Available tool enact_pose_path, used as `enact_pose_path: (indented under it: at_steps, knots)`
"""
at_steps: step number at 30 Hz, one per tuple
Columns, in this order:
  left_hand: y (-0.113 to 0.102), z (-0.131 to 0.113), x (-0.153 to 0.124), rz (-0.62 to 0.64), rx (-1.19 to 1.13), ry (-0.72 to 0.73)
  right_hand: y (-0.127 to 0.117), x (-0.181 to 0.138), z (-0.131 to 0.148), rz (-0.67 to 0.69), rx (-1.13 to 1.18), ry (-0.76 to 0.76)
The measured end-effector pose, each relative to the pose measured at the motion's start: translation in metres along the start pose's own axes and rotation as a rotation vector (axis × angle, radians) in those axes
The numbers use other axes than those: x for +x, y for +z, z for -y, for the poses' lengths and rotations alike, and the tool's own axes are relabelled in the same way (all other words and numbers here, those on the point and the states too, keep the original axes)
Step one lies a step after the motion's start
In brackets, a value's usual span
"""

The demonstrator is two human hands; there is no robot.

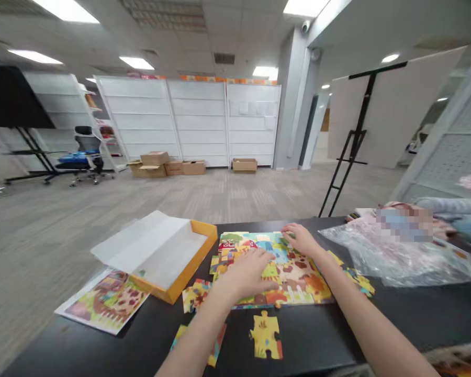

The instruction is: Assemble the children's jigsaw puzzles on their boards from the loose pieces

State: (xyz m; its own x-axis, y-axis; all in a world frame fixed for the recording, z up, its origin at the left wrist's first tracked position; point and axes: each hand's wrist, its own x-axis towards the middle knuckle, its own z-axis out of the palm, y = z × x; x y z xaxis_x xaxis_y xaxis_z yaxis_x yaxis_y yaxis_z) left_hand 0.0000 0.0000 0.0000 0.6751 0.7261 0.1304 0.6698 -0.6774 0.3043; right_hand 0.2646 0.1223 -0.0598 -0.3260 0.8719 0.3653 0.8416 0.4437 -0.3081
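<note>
"On your black, flat-topped table (306, 337), how far along is the colourful cardboard farm-scene jigsaw (300, 269)?"

"It lies flat before you and looks largely joined. Loose yellow and multicoloured cardboard pieces (266, 336) at its sides and near edge seem left to fit."

"And your hands?"

"Your left hand (250, 272) is spread over the middle, gripping nothing visible; contact is unclear. Your right hand (301, 239) bends at the far edge; I can't tell whether it pinches anything."
</note>
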Motion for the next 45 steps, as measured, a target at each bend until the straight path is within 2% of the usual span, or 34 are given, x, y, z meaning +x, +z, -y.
enact_pose_path:
  at_steps: [2, 5, 10, 18, 26, 32, 39, 45]
  knots:
    - [-0.008, 0.01, 0.029, 0.058, 0.051, -0.102, -0.001, -0.002, 0.001, -0.004, 0.003, 0.004]
    - [-0.011, 0.023, 0.064, 0.133, 0.068, -0.146, -0.008, -0.005, 0.002, 0.004, 0.004, 0.004]
    - [0.001, 0.041, 0.089, 0.241, 0.048, -0.158, -0.028, -0.01, -0.002, 0.046, -0.004, -0.002]
    - [0.0, 0.046, 0.109, 0.364, 0.067, -0.223, -0.041, -0.015, 0.003, 0.151, 0.014, -0.02]
    - [0.003, 0.049, 0.113, 0.32, 0.081, -0.152, -0.053, -0.018, 0.023, 0.306, 0.154, 0.003]
    - [0.003, 0.051, 0.114, 0.313, 0.077, -0.142, -0.055, -0.02, 0.03, 0.447, 0.163, 0.026]
    - [0.003, 0.051, 0.116, 0.318, 0.085, -0.129, -0.05, -0.019, 0.038, 0.429, 0.126, 0.058]
    - [0.005, 0.055, 0.117, 0.302, 0.092, -0.124, -0.051, -0.019, 0.04, 0.399, 0.099, 0.026]
